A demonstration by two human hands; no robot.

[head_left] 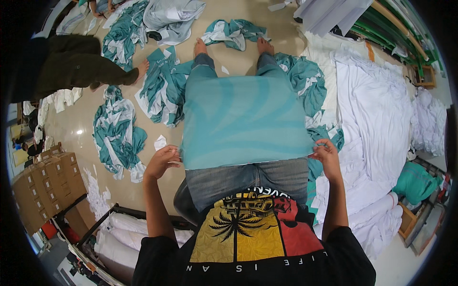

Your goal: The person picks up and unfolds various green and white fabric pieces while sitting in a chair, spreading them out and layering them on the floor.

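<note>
A teal fabric panel (245, 119) with a paler wavy pattern lies spread flat across my lap and knees. At its near left corner my left hand (164, 161) is closed, thumb and fingers pinching the edge. My right hand (325, 156) pinches the near right corner in the same way. Between the hands, the near edge runs almost straight over my blue jeans (281, 178). Exactly how much cloth sits between the fingertips is too small to make out.
Heaps of teal and white cloth (164, 90) lie on the floor around my bare feet. White fabric (372, 128) is piled to the right. A person's leg (76, 66) reaches in from the left. Cardboard boxes (47, 183) are stacked at the left, near rolls of fabric (117, 248).
</note>
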